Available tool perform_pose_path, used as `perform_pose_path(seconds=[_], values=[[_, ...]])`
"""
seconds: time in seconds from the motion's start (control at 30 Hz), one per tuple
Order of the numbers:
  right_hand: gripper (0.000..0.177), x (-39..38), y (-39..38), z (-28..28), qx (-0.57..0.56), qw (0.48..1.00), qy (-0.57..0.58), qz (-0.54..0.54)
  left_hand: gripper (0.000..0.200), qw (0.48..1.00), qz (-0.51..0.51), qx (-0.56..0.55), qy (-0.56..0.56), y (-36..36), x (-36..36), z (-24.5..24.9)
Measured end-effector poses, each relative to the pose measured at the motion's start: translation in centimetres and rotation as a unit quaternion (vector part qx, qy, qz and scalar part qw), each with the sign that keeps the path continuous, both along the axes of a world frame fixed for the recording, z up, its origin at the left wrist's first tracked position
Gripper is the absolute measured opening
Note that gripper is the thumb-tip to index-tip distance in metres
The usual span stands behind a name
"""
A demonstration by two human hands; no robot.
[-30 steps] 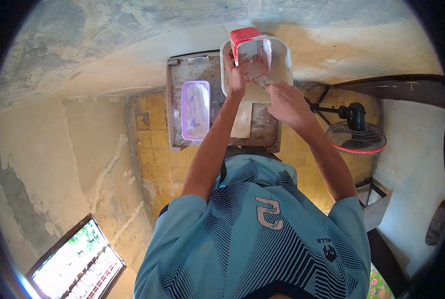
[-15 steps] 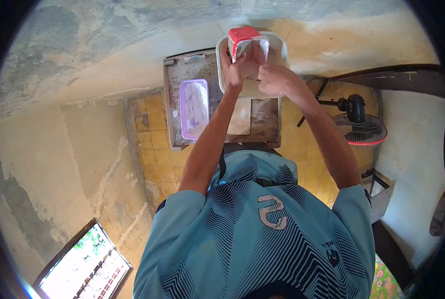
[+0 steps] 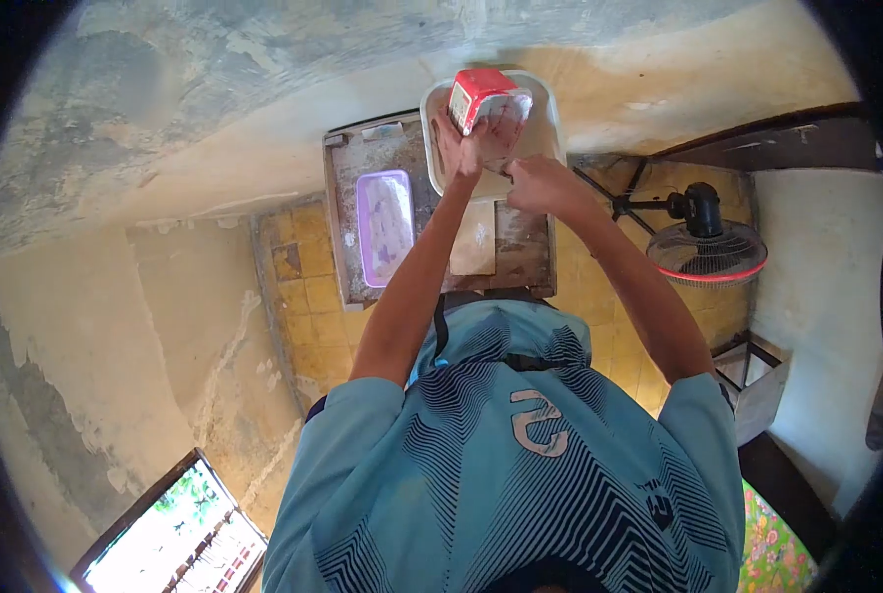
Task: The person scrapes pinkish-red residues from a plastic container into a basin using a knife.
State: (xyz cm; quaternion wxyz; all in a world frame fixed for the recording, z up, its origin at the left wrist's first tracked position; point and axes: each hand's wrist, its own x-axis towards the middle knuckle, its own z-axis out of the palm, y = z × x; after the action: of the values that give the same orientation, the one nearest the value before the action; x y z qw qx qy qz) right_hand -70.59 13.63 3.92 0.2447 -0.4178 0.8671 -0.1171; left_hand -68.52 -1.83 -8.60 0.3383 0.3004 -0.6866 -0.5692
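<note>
The left hand [image 3: 461, 148], grip closed on the red tub [image 3: 481, 97], is holding it tilted over the white basin [image 3: 552, 119], likely mid-emptying; the right hand's [image 3: 538, 186] grip I cannot tell.

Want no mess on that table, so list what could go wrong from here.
The left hand holds the red and white container tilted over the white basin; contents may miss the rim. The basin seems to overhang the wooden table, so a push from the right hand might tip it.
</note>
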Motion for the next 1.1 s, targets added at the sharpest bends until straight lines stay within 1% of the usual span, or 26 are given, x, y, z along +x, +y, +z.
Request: perform_pose_path(seconds=[0.1, 0.2, 0.23, 0.27, 0.3, 0.33, 0.4, 0.43, 0.5, 0.53, 0.57, 0.6, 0.63, 0.67, 0.7, 0.73, 0.77, 0.83, 0.9, 0.97, 1.0, 1.07, 1.1], values=[[0.031, -1.2, -0.9, 3.0, 0.112, 0.989, -0.081, 0.060, 0.064, 0.994, -0.045, -0.021, -0.094, 0.7, 1.0, 3.9], [0.031, -2.6, -1.7, 2.0, 0.233, 0.965, -0.106, 0.059, 0.067, 0.985, -0.066, 0.108, -0.121, 0.5, 0.9, 4.3], [0.027, -3.3, -1.2, -0.1, 0.163, 0.981, -0.079, 0.074, 0.066, 0.980, -0.074, 0.146, -0.114, 0.5, 0.6, 3.2], [0.025, -3.8, -0.3, -3.4, 0.092, 0.990, -0.053, 0.090, 0.065, 0.974, -0.080, 0.184, -0.108, 0.1, 0.3, 1.5], [0.023, -4.2, -0.1, -5.0, 0.018, 0.994, -0.025, 0.108, 0.065, 0.967, -0.085, 0.220, -0.101, -0.5, 0.1, 0.7], [0.023, -4.1, -1.0, -3.1, 0.096, 0.988, -0.042, 0.116, 0.065, 0.967, -0.067, 0.202, -0.139, -0.5, 0.0, 1.1], [0.024, -3.9, -2.9, 0.0, 0.252, 0.956, -0.077, 0.129, 0.064, 0.960, -0.033, 0.168, -0.220, 0.1, 0.0, 1.5], [0.022, -4.2, -3.5, -0.3, 0.277, 0.944, -0.081, 0.162, 0.061, 0.966, -0.053, 0.160, -0.194, -0.2, -0.2, -1.1], [0.023, -4.9, -4.8, -1.2, 0.324, 0.913, -0.088, 0.231, 0.057, 0.957, -0.081, 0.233, -0.150, -2.6, -1.4, -9.9], [0.023, -4.7, -5.1, -0.3, 0.307, 0.918, -0.080, 0.236, 0.055, 0.951, -0.093, 0.268, -0.125, -3.5, -1.9, -12.1], [0.024, -4.5, -5.1, 1.3, 0.289, 0.924, -0.073, 0.240, 0.053, 0.939, -0.089, 0.289, -0.161, -3.6, -2.1, -11.4], [0.023, -4.6, -5.4, 1.5, 0.290, 0.926, -0.071, 0.232, 0.052, 0.926, -0.086, 0.311, -0.196, -3.5, -2.3, -9.9], [0.023, -4.7, -5.6, 1.7, 0.290, 0.928, -0.068, 0.223, 0.051, 0.923, -0.079, 0.327, -0.188, -2.9, -2.2, -8.6], [0.022, -5.1, -6.2, 0.8, 0.308, 0.927, -0.070, 0.203, 0.050, 0.919, -0.071, 0.343, -0.180, -2.4, -2.0, -7.3], [0.021, -5.2, -6.4, 0.1, 0.328, 0.924, -0.074, 0.182, 0.049, 0.925, -0.058, 0.354, -0.128, -1.5, -1.5, -6.4], [0.020, -5.2, -6.2, 0.6, 0.315, 0.926, -0.073, 0.192, 0.049, 0.927, -0.047, 0.364, -0.075, -0.7, -1.1, -6.0], [0.019, -5.5, -5.9, 1.3, 0.302, 0.929, -0.070, 0.203, 0.049, 0.930, -0.042, 0.360, -0.067, -0.6, -1.2, -5.4], [0.017, -5.5, -6.1, 1.1, 0.311, 0.920, -0.077, 0.226, 0.050, 0.941, -0.041, 0.316, -0.110, -0.9, -1.6, -6.9], [0.015, -6.0, -6.8, -0.8, 0.354, 0.900, -0.088, 0.239, 0.052, 0.945, -0.053, 0.289, -0.142, -1.2, -2.1, -8.0], [0.013, -6.7, -8.1, -4.5, 0.435, 0.859, -0.139, 0.232, 0.052, 0.944, -0.069, 0.278, -0.166, -0.7, -1.2, -7.7], [0.013, -6.6, -8.7, -4.7, 0.473, 0.835, -0.162, 0.229, 0.051, 0.943, -0.081, 0.273, -0.174, -0.5, -0.7, -7.8], [0.013, -6.3, -9.2, -5.2, 0.482, 0.824, -0.149, 0.258, 0.049, 0.944, -0.092, 0.244, -0.202, -1.1, -0.5, -7.7], [0.014, -5.8, -8.7, -4.9, 0.460, 0.838, -0.132, 0.262, 0.049, 0.945, -0.093, 0.223, -0.222, -1.4, -0.6, -9.0]])
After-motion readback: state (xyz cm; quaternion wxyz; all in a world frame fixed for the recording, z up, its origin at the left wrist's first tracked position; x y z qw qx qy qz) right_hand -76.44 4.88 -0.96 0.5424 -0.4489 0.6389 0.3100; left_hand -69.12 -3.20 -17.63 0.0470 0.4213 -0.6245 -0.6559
